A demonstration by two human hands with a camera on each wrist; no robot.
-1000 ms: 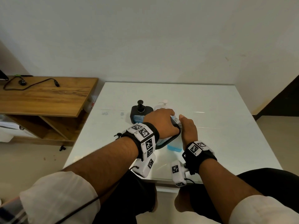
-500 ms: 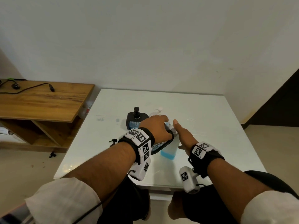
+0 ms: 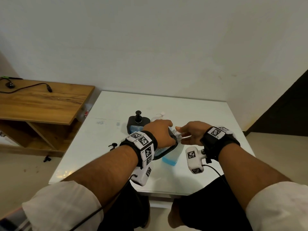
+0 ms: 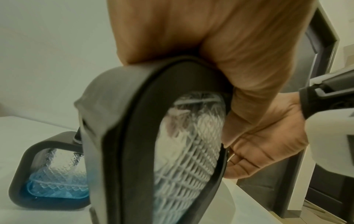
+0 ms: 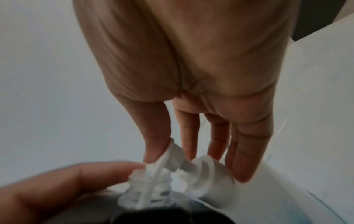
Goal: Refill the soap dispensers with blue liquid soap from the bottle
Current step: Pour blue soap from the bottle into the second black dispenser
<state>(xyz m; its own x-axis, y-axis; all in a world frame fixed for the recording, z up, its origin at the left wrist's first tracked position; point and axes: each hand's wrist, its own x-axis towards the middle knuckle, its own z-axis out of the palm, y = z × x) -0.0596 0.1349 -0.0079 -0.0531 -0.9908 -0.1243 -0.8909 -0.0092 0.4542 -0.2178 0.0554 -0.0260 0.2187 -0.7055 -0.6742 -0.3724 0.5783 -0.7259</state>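
My left hand (image 3: 160, 130) grips a black dispenser (image 3: 164, 150) tilted beside the blue soap bottle (image 3: 172, 155) on the desk (image 3: 191, 112), my right hand (image 3: 191, 135) pinching its clear pump collar (image 5: 149, 178), so refilling seems barely begun.

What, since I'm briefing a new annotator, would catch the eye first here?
Both hands meet over the middle of the white table. The left hand grips a tilted black-framed dispenser, and the right hand pinches the clear neck of the bottle, which has blue soap in its base, right beside it. Behind them a second dispenser stands upright with a little blue soap at its bottom.
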